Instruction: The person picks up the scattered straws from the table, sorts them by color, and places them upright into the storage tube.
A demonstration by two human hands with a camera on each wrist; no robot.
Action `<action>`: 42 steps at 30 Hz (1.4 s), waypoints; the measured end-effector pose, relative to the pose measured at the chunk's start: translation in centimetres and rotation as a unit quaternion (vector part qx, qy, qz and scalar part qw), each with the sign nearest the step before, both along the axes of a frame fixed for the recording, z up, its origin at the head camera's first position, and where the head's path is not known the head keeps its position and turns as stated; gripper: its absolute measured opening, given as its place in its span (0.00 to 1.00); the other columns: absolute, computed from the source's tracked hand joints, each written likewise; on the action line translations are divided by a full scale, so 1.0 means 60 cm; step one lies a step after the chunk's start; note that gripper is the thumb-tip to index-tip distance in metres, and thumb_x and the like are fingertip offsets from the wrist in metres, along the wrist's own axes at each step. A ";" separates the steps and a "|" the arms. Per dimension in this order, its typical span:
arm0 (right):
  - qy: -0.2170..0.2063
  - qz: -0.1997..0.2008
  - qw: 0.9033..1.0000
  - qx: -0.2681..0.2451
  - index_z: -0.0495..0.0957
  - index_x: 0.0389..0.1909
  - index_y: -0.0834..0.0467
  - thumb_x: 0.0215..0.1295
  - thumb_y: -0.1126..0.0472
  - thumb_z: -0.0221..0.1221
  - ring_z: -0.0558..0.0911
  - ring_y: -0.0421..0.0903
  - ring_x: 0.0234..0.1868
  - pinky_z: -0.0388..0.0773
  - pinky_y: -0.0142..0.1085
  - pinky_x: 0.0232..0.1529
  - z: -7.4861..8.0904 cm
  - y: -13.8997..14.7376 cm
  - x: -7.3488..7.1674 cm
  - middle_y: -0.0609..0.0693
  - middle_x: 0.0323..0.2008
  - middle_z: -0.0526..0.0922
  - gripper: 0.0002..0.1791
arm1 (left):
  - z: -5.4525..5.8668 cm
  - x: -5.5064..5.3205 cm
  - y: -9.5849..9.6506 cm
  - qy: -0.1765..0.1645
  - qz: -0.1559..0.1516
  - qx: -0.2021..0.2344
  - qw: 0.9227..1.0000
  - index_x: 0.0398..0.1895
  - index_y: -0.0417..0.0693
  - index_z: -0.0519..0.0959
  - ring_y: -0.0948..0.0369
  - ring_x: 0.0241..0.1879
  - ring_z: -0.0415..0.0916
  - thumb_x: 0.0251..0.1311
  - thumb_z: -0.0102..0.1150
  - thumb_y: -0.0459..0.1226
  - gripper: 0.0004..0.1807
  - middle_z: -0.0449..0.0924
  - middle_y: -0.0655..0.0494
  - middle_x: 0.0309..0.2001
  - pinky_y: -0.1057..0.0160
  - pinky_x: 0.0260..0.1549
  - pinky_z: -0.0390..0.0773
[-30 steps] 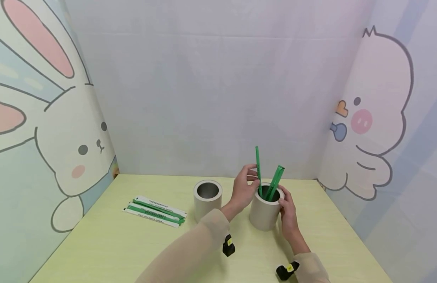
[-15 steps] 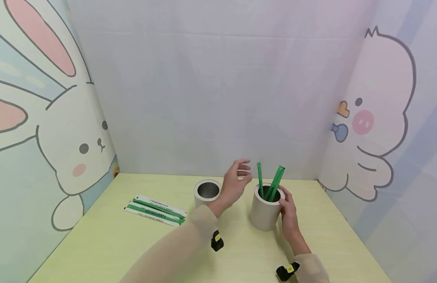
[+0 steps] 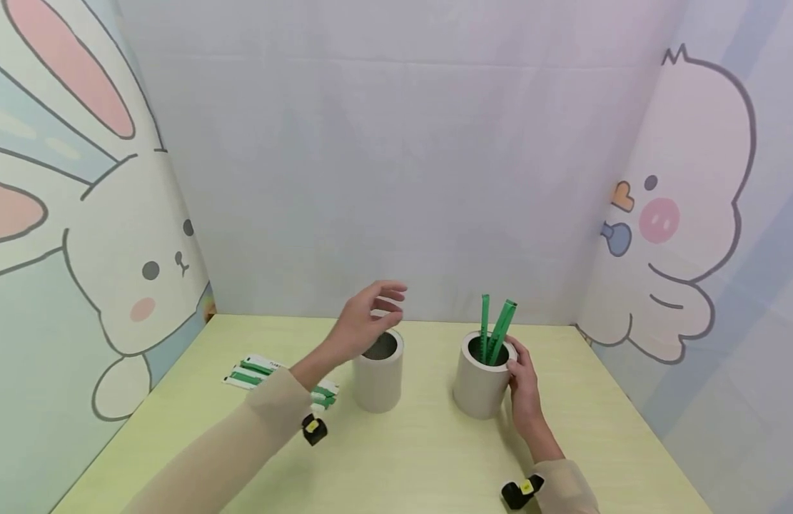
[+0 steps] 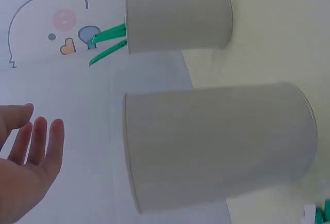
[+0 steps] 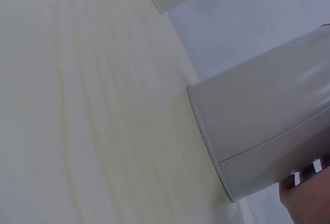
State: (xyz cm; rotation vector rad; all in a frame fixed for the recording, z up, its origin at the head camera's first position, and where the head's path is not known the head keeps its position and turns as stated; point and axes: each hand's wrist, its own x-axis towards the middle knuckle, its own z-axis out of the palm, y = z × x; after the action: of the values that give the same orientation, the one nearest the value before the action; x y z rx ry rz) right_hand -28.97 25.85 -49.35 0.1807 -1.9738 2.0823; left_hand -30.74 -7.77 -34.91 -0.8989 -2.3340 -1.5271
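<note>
My left hand (image 3: 365, 323) hangs over the left beige cup (image 3: 378, 385), holding nothing, its fingers loosely bent and the thumb apart from them in the left wrist view. The cup's dark inside is partly hidden by that hand. With my right hand (image 3: 524, 389) I grip the right beige cup (image 3: 478, 391) around its right side near the rim. Several slim green stick packets (image 3: 501, 330) lean upright in this right cup. On the table to the left lie more stick packets (image 3: 245, 377), white and green, partly covered by my left forearm.
Both cups stand on a pale yellow-green table (image 3: 428, 457), a hand's width or so apart. A grey-white cloth backdrop (image 3: 396, 178) rises behind the table, and printed cartoon panels flank it on both sides.
My left hand has let go of a green stick packet in the right cup and moved left to above the left cup. That packet has sunk lower and leans right. My right hand stays put.
</note>
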 end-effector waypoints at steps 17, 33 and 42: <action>-0.001 0.008 1.000 -0.001 0.56 0.81 0.56 0.76 0.61 0.34 0.53 0.51 0.81 0.42 0.64 0.82 0.000 0.003 -0.002 0.53 0.82 0.55 0.33 | -0.070 0.016 -0.226 0.008 -0.039 -0.213 0.976 0.60 0.52 0.81 0.57 0.53 0.84 0.68 0.65 0.24 0.21 0.83 0.57 0.57 0.60 0.52 0.87; -0.004 0.008 1.000 0.003 0.55 0.82 0.55 0.76 0.61 0.34 0.51 0.54 0.82 0.40 0.64 0.82 0.002 0.006 -0.002 0.53 0.83 0.53 0.33 | -0.142 -0.006 -0.323 0.010 -0.106 -0.326 0.939 0.49 0.50 0.84 0.48 0.47 0.86 0.63 0.65 0.19 0.20 0.86 0.49 0.49 0.56 0.47 0.88; -0.006 0.011 1.000 0.005 0.55 0.82 0.55 0.76 0.61 0.34 0.51 0.54 0.82 0.40 0.65 0.82 0.000 0.006 -0.003 0.52 0.82 0.53 0.33 | -0.167 -0.017 -0.343 0.071 -0.100 -0.357 0.926 0.43 0.51 0.84 0.62 0.40 0.79 0.59 0.67 0.17 0.20 0.84 0.59 0.42 0.61 0.40 0.83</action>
State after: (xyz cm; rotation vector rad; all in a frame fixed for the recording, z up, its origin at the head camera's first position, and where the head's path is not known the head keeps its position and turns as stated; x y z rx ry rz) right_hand -29.13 26.21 -49.33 0.1934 -1.9970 2.0923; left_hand -31.78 -28.34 -44.96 -1.3748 -2.7786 -0.5883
